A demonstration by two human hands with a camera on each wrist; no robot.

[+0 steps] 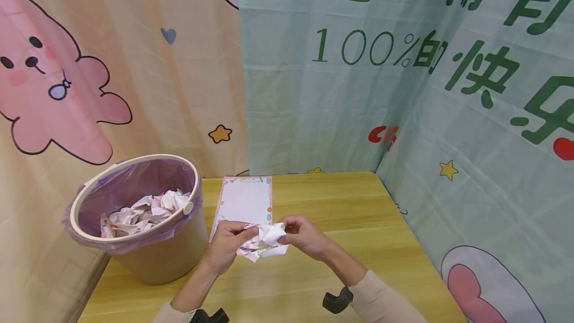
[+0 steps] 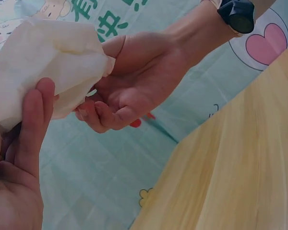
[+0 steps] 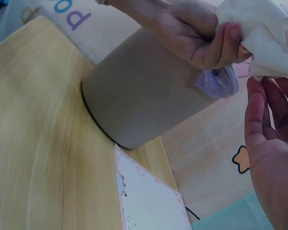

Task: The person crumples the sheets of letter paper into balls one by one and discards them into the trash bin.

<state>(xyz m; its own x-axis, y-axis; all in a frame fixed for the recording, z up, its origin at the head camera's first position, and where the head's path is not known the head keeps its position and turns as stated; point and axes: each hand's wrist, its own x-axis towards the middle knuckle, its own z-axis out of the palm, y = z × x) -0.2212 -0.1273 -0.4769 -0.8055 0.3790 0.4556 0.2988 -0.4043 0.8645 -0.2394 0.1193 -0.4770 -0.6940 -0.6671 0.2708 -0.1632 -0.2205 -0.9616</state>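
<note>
Between both hands, above the table, is a crumpled sheet of paper (image 1: 265,239), white with some coloured print. My left hand (image 1: 227,244) pinches its left side with the thumb on top. The right hand (image 1: 306,237) pinches the opposite edge between thumb and fingers. In the left wrist view the paper (image 2: 53,57) looks creased and partly folded, and the right hand (image 2: 139,79) has its fingers curled at its edge. From the right wrist, the left hand (image 3: 201,38) shows with its fingers bent against the paper (image 3: 266,40).
A beige bin (image 1: 157,258) with a purple liner (image 1: 130,183) stands on the table's left, holding several crumpled papers (image 1: 148,211). Flat behind my hands lies a sheet with a decorated border (image 1: 246,198). Printed curtains (image 1: 314,113) enclose the wooden table (image 1: 350,213) behind and at the sides.
</note>
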